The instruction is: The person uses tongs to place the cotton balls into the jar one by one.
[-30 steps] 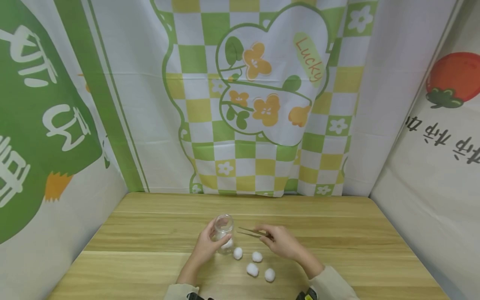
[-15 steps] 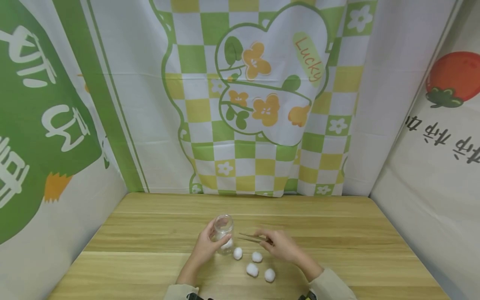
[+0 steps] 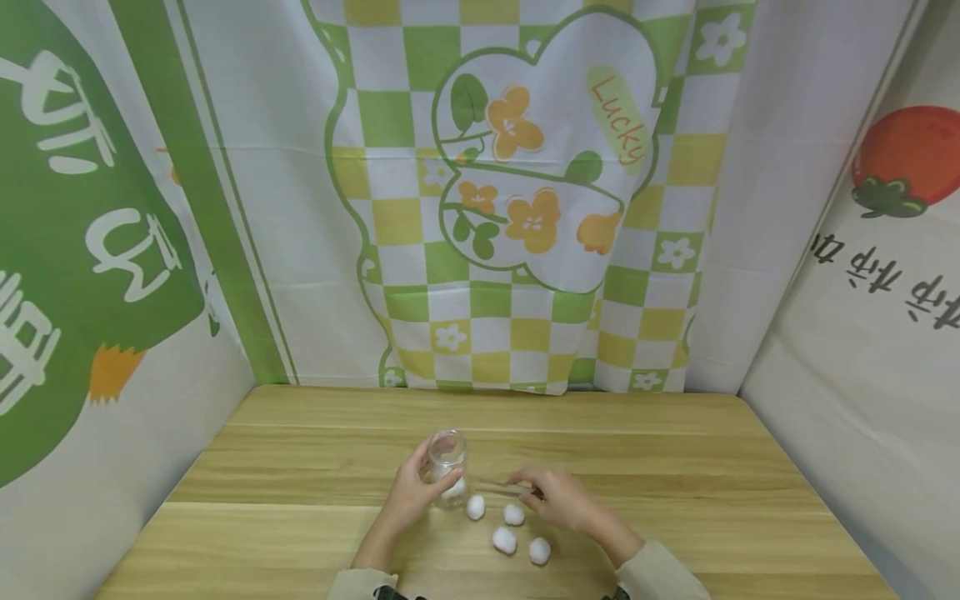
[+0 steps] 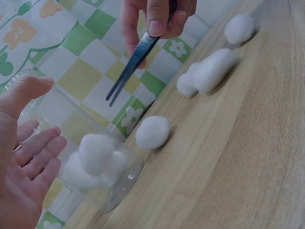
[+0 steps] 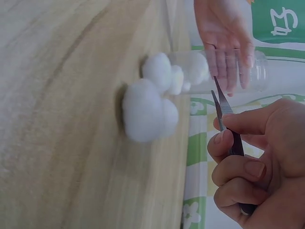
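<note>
My left hand (image 3: 411, 490) grips a clear glass jar (image 3: 448, 457) standing upright on the table, its fingers behind and thumb across the near side. Several cotton balls (image 4: 94, 155) lie in the bottom of the jar. My right hand (image 3: 558, 497) pinches metal tweezers (image 4: 133, 64) between thumb and fingers, to the right of the jar. The tweezer tips are slightly apart with nothing between them, above the table. Below them, loose cotton balls lie on the wood: one ball (image 3: 476, 507) next to the jar, another (image 3: 513, 514) under the right hand.
Nearer the body, two further cotton balls, a left one (image 3: 505, 540) and a right one (image 3: 539, 551), rest on the wooden table (image 3: 300, 467). A checkered cloth (image 3: 480, 333) hangs behind the table's back edge, with printed cloths at both sides.
My right hand has lowered the tweezers toward the table and the cotton balls; their tips have drawn closer together. The left hand and the jar have stayed in place.
</note>
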A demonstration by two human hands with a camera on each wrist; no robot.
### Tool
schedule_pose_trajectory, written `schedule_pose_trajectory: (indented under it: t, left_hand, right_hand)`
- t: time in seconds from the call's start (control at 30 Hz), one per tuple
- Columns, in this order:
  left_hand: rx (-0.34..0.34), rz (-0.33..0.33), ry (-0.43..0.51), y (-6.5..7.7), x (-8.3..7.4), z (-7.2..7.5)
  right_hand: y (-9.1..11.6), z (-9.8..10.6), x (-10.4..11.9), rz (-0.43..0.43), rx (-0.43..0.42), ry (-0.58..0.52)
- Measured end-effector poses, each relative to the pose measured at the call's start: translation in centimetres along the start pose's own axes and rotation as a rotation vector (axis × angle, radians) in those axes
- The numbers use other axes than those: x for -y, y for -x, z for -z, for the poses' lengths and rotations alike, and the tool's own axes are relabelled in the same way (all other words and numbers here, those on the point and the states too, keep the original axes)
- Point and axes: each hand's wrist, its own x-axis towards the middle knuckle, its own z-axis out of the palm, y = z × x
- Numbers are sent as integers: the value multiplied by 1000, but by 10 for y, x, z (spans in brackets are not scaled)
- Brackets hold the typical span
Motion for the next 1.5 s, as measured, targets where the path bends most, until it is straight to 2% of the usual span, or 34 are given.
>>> schedule_pose_trajectory:
  t: [0.2, 0.43, 0.7, 0.9, 1.13, 1.37, 1.5]
  left_hand:
    - [-1, 4, 7, -1, 1, 0]
    - [-9, 18, -3, -1, 1, 0]
    - [-5, 22, -3, -1, 1, 0]
    - [4, 22, -5, -1, 0, 0]
    - [7, 17, 1, -1, 0, 0]
    - [9, 7, 4, 1, -1, 0]
    - [5, 7, 3, 0, -1, 0]
  right_hand:
    - [-2, -7, -3, -10, 45, -30]
    - [-2, -15, -7, -2, 41, -31]
    - [-1, -17, -9, -29, 49, -53]
    - [-3, -14, -10, -76, 84, -100]
    - [-7, -14, -10, -72, 78, -59]
    - [-11, -12, -3, -110, 116, -47]
    - [-14, -12, -1, -101, 129, -10]
